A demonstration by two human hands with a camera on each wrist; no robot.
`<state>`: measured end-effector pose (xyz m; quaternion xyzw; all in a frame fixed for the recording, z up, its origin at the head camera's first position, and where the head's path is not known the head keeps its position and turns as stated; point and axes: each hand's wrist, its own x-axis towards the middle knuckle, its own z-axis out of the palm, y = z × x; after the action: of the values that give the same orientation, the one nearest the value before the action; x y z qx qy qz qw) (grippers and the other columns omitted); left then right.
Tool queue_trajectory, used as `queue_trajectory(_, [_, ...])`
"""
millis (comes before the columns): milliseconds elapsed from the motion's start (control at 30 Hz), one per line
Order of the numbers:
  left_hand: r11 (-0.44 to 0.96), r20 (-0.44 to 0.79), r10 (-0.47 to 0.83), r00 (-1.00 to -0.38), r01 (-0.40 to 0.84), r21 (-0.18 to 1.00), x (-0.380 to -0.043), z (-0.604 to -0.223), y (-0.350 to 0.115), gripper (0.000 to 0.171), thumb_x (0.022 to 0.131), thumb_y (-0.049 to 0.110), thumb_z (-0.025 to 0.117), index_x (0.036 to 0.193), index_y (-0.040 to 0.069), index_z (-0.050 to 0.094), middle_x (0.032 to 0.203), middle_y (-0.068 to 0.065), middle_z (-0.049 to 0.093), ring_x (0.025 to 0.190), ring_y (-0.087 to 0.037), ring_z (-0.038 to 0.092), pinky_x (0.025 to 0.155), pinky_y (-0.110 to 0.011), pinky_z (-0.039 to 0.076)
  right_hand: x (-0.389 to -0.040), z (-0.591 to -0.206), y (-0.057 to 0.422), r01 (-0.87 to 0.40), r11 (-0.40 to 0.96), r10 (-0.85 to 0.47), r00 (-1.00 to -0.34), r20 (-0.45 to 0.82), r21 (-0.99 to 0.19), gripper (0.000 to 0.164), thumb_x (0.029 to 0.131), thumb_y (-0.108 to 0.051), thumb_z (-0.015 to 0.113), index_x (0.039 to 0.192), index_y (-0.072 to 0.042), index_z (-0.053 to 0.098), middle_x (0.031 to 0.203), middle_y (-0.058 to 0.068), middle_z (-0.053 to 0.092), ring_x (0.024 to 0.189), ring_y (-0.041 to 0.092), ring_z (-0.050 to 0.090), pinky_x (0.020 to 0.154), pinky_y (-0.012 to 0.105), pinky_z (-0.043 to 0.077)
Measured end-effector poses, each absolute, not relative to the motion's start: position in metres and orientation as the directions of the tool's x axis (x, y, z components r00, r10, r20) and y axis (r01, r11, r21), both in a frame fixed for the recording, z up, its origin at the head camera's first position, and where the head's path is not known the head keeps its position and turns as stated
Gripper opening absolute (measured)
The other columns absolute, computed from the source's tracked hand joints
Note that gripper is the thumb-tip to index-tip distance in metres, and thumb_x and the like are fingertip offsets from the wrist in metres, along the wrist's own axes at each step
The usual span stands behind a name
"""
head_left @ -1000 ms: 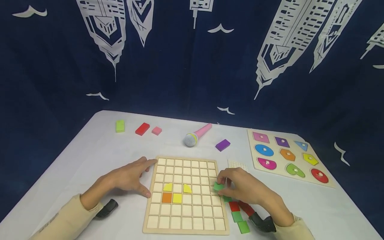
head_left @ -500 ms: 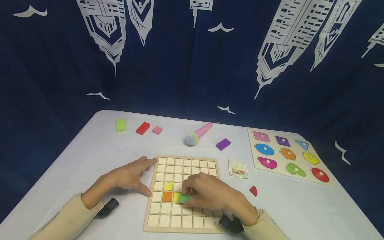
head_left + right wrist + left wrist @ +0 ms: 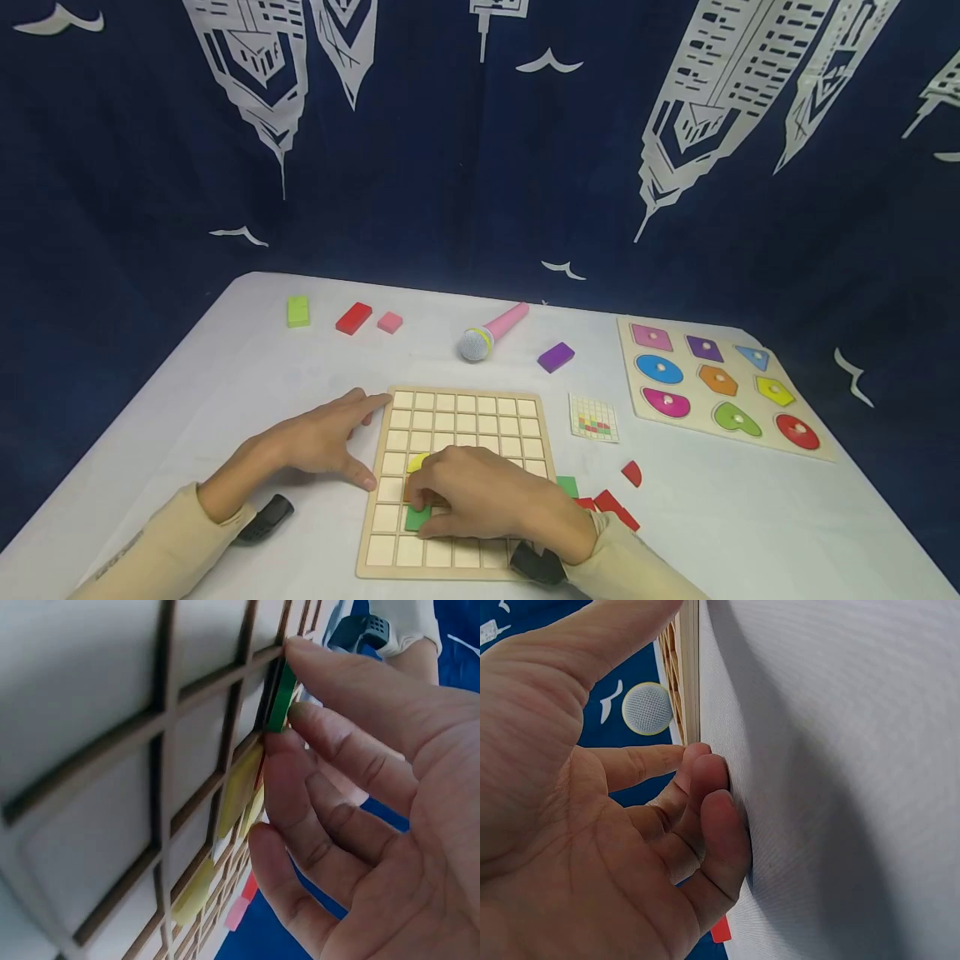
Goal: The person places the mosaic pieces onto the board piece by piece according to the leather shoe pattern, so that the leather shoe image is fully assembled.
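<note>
A wooden grid board (image 3: 445,421) lies on the white table. My right hand (image 3: 491,496) is over its lower left part and pinches a green square tile (image 3: 417,518) between thumb and fingers. In the right wrist view the green tile (image 3: 282,697) stands at a grid cell, slightly tilted; whether it is fully seated I cannot tell. Just above are a yellow piece (image 3: 418,461) and the edge of an orange tile (image 3: 407,490); my right hand hides the others. At the board's left edge rests my left hand (image 3: 326,442), index finger and thumb touching the frame, other fingers loosely bent.
Right of the board lie a green tile (image 3: 567,486), red tiles (image 3: 615,508), a red quarter-round piece (image 3: 632,473) and a pattern card (image 3: 595,418). Farther off are a shape puzzle (image 3: 699,410), a toy microphone (image 3: 491,333), a purple block (image 3: 557,357) and a red block (image 3: 354,318).
My right hand has carried the green tile from the board's right side leftward to the cell below the orange tile. The left hand has stayed at the board's left edge.
</note>
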<state>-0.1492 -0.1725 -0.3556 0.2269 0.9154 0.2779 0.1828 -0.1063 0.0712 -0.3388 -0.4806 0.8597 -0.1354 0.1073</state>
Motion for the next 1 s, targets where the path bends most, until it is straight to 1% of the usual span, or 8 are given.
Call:
queue_trajectory(200, [0.732, -0.193, 0.527, -0.828, 0.326, 0.599, -0.148, -0.354, -0.173, 0.110, 0.063, 0.041, 0.093, 0.152, 0.005, 0.039, 0.111, -0.004, 0.051, 0.099, -0.018, 0.049, 0.086, -0.037, 0.045, -0.106, -0.338, 0.063, -0.787, 0.527, -0.843, -0.533, -0.076, -0.321, 0.016, 0.081, -0.026, 0.085, 0.085, -0.023, 0.070, 0.077, -0.015, 0.056, 0.069, -0.006, 0.045, 0.061, 0.010, 0.039])
queue_trajectory(467, [0.727, -0.183, 0.532, -0.827, 0.335, 0.599, -0.148, -0.355, -0.176, 0.110, 0.063, 0.041, 0.093, 0.152, 0.004, 0.038, 0.113, -0.004, 0.051, 0.100, -0.018, 0.049, 0.087, -0.038, 0.045, -0.104, -0.339, 0.056, -0.735, 0.557, -0.818, -0.566, -0.102, -0.387, 0.016, 0.077, -0.020, 0.087, 0.084, -0.023, 0.073, 0.081, -0.017, 0.059, 0.075, -0.005, 0.052, 0.066, 0.009, 0.043])
queue_trajectory(567, [0.725, -0.183, 0.533, -0.826, 0.335, 0.601, -0.148, -0.356, -0.176, 0.110, 0.063, 0.041, 0.093, 0.152, 0.004, 0.038, 0.112, -0.004, 0.051, 0.100, -0.018, 0.049, 0.087, -0.038, 0.045, -0.103, -0.339, 0.054, -0.713, 0.571, -0.806, -0.582, -0.109, -0.408, 0.016, 0.077, -0.017, 0.087, 0.083, -0.023, 0.074, 0.080, -0.018, 0.060, 0.073, -0.005, 0.054, 0.067, 0.009, 0.043])
queue_trajectory(667, [0.725, -0.188, 0.533, -0.825, 0.331, 0.604, -0.149, -0.357, -0.175, 0.110, 0.063, 0.041, 0.093, 0.152, 0.005, 0.038, 0.112, -0.004, 0.051, 0.101, -0.018, 0.048, 0.088, -0.038, 0.045, -0.101, -0.340, 0.055, -0.710, 0.575, -0.801, -0.589, -0.104, -0.407, 0.015, 0.078, -0.016, 0.086, 0.082, -0.023, 0.073, 0.076, -0.019, 0.060, 0.069, -0.006, 0.053, 0.066, 0.008, 0.043])
queue_trajectory(767, [0.731, -0.193, 0.524, -0.829, 0.322, 0.601, -0.149, -0.358, -0.174, 0.110, 0.063, 0.041, 0.093, 0.152, 0.006, 0.039, 0.112, -0.003, 0.051, 0.101, -0.018, 0.049, 0.089, -0.039, 0.045, -0.099, -0.341, 0.058, -0.724, 0.561, -0.811, -0.578, -0.091, -0.401, 0.015, 0.080, -0.016, 0.085, 0.078, -0.023, 0.072, 0.072, -0.020, 0.058, 0.068, -0.007, 0.049, 0.065, 0.008, 0.042])
queue_trajectory(867, [0.740, -0.202, 0.511, -0.835, 0.309, 0.598, -0.149, -0.358, -0.173, 0.110, 0.062, 0.040, 0.094, 0.152, 0.007, 0.039, 0.112, -0.002, 0.051, 0.102, -0.018, 0.049, 0.091, -0.040, 0.046, -0.097, -0.342, 0.064, -0.739, 0.535, -0.830, -0.550, -0.091, -0.409, 0.018, 0.082, -0.014, 0.082, 0.073, -0.023, 0.070, 0.069, -0.020, 0.055, 0.067, -0.007, 0.046, 0.063, 0.008, 0.041])
queue_trajectory(933, [0.747, -0.207, 0.501, -0.840, 0.298, 0.595, -0.149, -0.358, -0.172, 0.111, 0.061, 0.040, 0.094, 0.152, 0.007, 0.040, 0.111, -0.001, 0.051, 0.102, -0.018, 0.049, 0.091, -0.040, 0.046, -0.096, -0.342, 0.069, -0.761, 0.512, -0.848, -0.522, -0.093, -0.398, 0.018, 0.084, -0.016, 0.081, 0.072, -0.024, 0.069, 0.069, -0.020, 0.054, 0.068, -0.007, 0.045, 0.066, 0.008, 0.040])
queue_trajectory(1000, [0.750, -0.211, 0.495, -0.843, 0.293, 0.593, -0.149, -0.358, -0.171, 0.111, 0.061, 0.039, 0.095, 0.152, 0.007, 0.040, 0.111, -0.001, 0.051, 0.102, -0.018, 0.049, 0.090, -0.040, 0.046, -0.096, -0.341, 0.074, -0.784, 0.494, -0.861, -0.500, -0.089, -0.376, 0.014, 0.086, -0.019, 0.080, 0.076, -0.024, 0.071, 0.072, -0.021, 0.055, 0.071, -0.007, 0.046, 0.071, 0.008, 0.041])
